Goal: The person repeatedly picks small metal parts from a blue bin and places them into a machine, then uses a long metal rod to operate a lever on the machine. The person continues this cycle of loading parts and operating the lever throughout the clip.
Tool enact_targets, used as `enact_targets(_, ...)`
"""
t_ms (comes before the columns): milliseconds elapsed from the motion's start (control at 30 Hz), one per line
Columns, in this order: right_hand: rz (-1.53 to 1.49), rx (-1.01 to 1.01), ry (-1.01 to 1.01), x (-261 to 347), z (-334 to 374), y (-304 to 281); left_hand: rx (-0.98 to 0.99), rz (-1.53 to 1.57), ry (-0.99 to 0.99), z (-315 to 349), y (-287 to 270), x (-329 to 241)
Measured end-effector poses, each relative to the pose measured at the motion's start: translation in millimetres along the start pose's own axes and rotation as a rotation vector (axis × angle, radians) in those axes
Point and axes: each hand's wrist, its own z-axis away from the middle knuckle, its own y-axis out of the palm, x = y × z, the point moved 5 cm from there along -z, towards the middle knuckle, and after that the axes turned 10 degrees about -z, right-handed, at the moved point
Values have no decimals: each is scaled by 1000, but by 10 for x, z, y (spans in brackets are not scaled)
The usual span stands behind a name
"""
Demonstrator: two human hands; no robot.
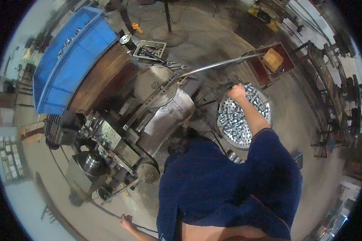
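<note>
Free passage over floor (291,116) right of tray (238,146) — metal rod (221,63) crosses beyond.

Navy short-sleeved top (213,176), thin red trim (269,211), bare forearms (254,116)

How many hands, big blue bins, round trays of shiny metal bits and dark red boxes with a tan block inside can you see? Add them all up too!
Hands: 2 (left hand, right hand)
Big blue bin: 1
Round tray of shiny metal bits: 1
Dark red box with a tan block: 1
Total: 5
</note>
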Motion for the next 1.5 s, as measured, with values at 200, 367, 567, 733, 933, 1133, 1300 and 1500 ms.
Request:
enact_targets(200, -89, 79, -40, 290, 230, -258, -79, 46, 78, 122, -42, 47)
enact_targets(367, -116, 80, -36, 177, 39, -48, -93, 19, 127, 119, -8, -79)
enact_targets(567, 18, -83, -843, -208, -349, 731, -136, 12, 112, 154, 63, -54)
enact_targets(733, 167, -177, -616, -219, -262, 1089, -182, -13, 169, 135, 17, -89)
enact_targets(933, -382, 33, -699, 371, 155, 269, -190, -18, 176, 214, -41, -59)
enact_targets(1133, -713, 449, -1103, 2444, 1684, -711, -183, -11, 156, 115, 15, -69)
enact_targets(1300, -684, 512, -1747, 4186, 3156, -898, -160, -11, 166, 140, -1, -30)
enact_targets(1500, -148, 206, -2051, 5367, 3981, -325, -265, -428, 193, 447, -49, 29)
